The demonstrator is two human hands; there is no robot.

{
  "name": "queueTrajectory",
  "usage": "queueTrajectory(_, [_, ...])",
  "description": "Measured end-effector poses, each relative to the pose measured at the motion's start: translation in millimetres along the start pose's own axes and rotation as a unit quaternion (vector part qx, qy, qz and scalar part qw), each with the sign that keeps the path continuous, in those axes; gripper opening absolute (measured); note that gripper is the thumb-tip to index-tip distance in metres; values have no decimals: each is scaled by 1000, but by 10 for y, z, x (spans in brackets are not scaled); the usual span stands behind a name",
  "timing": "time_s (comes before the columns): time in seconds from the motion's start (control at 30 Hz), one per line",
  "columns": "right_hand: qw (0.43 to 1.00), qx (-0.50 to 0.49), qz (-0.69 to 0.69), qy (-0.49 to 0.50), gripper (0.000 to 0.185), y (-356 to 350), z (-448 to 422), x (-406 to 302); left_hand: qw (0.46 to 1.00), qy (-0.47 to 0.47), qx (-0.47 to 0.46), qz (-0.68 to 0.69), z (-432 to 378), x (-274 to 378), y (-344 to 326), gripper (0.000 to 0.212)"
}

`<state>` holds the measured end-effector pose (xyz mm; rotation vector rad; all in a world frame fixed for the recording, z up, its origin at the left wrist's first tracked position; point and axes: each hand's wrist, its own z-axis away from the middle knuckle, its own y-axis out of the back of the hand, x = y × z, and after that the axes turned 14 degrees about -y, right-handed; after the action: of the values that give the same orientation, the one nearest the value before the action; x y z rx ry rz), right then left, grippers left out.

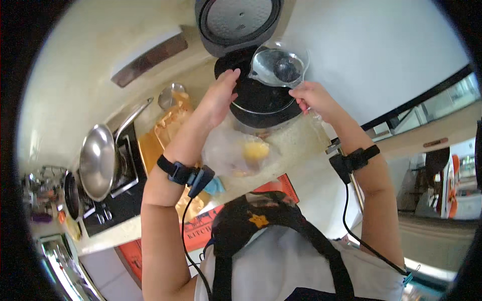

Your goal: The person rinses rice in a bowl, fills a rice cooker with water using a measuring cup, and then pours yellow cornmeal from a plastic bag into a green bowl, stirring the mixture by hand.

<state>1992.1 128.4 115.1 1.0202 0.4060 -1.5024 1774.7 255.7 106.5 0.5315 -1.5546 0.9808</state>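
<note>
My right hand (pixel 312 98) grips the handle of a clear pouring jug (pixel 263 69) holding clear liquid. The jug is tilted above the right part of a black round cooker body (pixel 260 99). Behind it, a grey hinged lid with a metal inner plate (pixel 239 19) stands raised. My left hand (pixel 222 94) is at the cooker's left side, thumb and fingers apart, with nothing visible in it. Whether its fingers touch the cooker I cannot tell. Just in front of the cooker lies a translucent plastic bag (pixel 226 150) with something yellow (pixel 256 149) inside.
Left of my forearm are a crumpled brown paper bag (pixel 171 122) and a small metal bowl (pixel 167 96). A steel wok (pixel 98 161) and a dark pan (pixel 71 195) sit by the black stove (pixel 116 214). A red mat (pixel 203 229) lies on the floor below the counter edge.
</note>
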Motion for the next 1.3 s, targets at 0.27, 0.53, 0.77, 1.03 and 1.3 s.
queueTrajectory(0.27, [997,-41,56,34,20,276,-337,-124,996,-9,77,-42,59,-145,-136,70])
queueTrajectory(0.53, [986,-31,158,48,19,461,-439,-183,992,-50,116,-17,260,-235,-169,70])
queueTrajectory(0.77, [970,14,231,77,20,429,-409,-158,987,-65,146,-9,612,-240,-139,60])
queueTrajectory(1.03, [860,140,383,306,24,459,-461,-46,988,-59,143,1,773,-179,-103,53])
queueTrajectory(1.3, [780,216,492,322,15,424,-245,59,989,-45,141,-21,787,-205,-160,51])
